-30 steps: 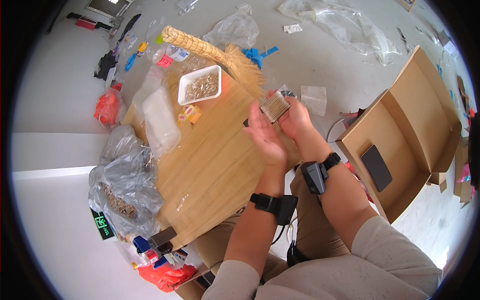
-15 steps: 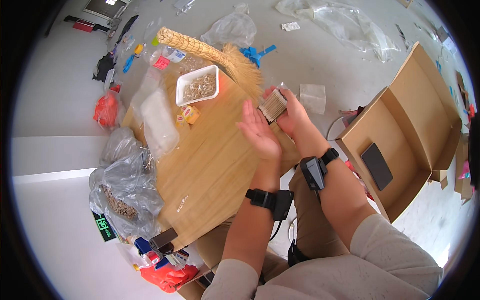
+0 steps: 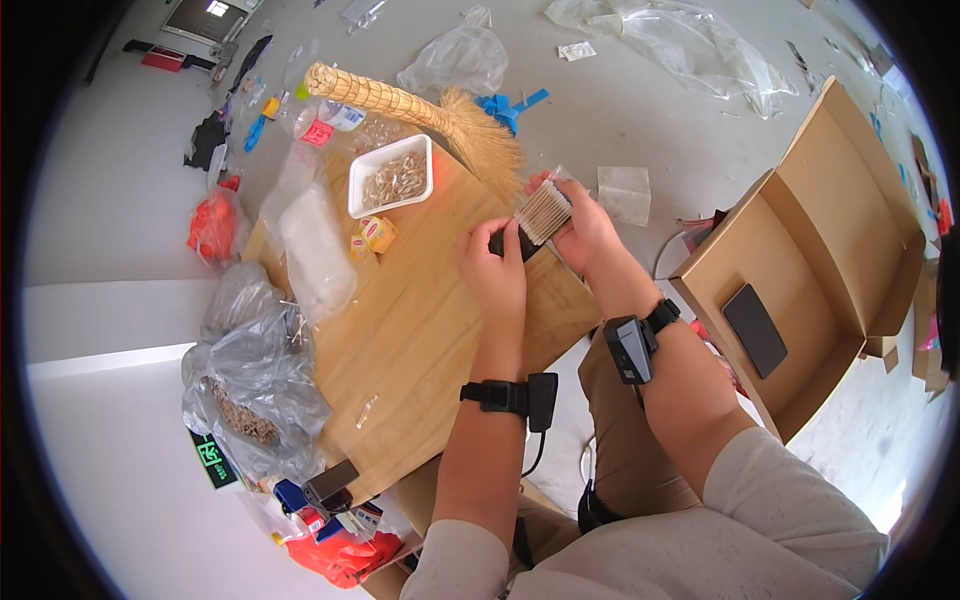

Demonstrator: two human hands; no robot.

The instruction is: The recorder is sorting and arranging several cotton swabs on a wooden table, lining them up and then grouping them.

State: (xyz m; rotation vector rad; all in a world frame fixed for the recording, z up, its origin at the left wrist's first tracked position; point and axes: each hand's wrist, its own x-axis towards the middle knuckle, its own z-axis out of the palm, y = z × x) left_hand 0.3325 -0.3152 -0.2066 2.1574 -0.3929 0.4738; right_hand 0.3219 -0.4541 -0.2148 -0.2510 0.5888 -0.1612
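Observation:
A flat bundle of thin pale sticks, like cotton swabs, lies between my hands over the table's far right edge. My right hand is closed round its right side, with clear plastic showing at the far end. My left hand has its fingers curled at the bundle's dark near end, thumb on top. A straw hand broom lies just beyond my hands, bristles towards them. The white tray, left of them, holds many small tan and whitish pieces. Small yellow boxes sit beside the tray.
Clear plastic bags and grey bags line the wooden table's left side. A small clear piece lies near the front. To the right, an open cardboard box holds a dark phone. Plastic sheeting litters the floor.
My left hand was open and flat beside the bundle; now its fingers are curled round the bundle's near end. The left forearm has shifted left. My right hand keeps its hold.

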